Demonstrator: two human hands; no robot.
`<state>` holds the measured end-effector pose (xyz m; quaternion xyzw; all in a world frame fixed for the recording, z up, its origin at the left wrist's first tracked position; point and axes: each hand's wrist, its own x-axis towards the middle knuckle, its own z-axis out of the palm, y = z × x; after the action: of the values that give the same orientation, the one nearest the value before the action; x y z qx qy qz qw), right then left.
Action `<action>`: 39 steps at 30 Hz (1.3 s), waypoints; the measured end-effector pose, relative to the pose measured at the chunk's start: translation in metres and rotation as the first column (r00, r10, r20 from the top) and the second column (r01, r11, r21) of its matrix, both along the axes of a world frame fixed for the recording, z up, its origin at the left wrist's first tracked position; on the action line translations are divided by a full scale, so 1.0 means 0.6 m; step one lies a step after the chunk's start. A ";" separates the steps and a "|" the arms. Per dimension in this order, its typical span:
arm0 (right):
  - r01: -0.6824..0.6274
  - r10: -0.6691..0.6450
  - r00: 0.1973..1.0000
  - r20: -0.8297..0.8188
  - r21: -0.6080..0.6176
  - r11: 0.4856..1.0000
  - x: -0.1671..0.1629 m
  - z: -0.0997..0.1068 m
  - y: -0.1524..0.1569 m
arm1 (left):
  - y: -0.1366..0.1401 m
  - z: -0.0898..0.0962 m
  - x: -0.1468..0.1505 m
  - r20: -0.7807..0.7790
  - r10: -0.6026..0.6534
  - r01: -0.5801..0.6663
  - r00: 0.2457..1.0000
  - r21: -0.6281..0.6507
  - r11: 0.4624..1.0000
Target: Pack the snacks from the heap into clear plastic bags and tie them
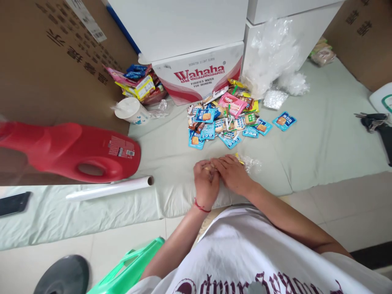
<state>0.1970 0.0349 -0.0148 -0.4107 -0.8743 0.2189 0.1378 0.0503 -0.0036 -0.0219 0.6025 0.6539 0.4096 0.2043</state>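
Near the front edge of the cloth-covered surface, my left hand point(206, 183) and my right hand point(233, 173) meet with fingers curled and pressed together. Whatever they pinch is mostly hidden; only a small tan bit shows between the fingers. Just beyond my right hand lies crumpled clear plastic point(252, 163), with a scrap of yellow wrapper point(237, 156) beside it. Ahead of both hands spreads a pile of small snack packets, among them a pink packet point(232, 104) and a blue packet point(204, 115). Another blue packet point(284, 121) lies apart to the right.
A Wahaha carton point(202, 75) stands behind the pile, with plastic bags point(272, 57) beside it. At left are a paper cup point(131, 110), a bowl of snacks point(154, 96), a red bottle point(82, 153), a white roll point(110, 189) and a phone point(14, 203). Keys point(372, 120) lie right.
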 end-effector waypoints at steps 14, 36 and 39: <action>0.640 -0.715 0.467 -0.520 -0.359 0.680 0.236 0.020 0.067 | -0.043 -0.058 0.019 -0.427 -0.282 0.318 0.859 0.013 0.948; 0.417 -0.463 0.851 -0.247 -0.219 0.882 0.316 -0.014 -0.021 | 0.002 -0.045 -0.001 -0.170 -0.387 0.410 0.906 0.128 0.903; 0.332 -0.354 0.917 -0.183 -0.140 0.933 0.299 -0.013 -0.023 | 0.003 -0.044 0.000 -0.163 -0.393 0.416 0.905 0.149 0.897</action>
<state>0.3762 0.0209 -0.0227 -0.5395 -0.7569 0.2788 0.2414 0.0501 -0.0018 -0.0485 0.7664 0.4863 0.3757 0.1870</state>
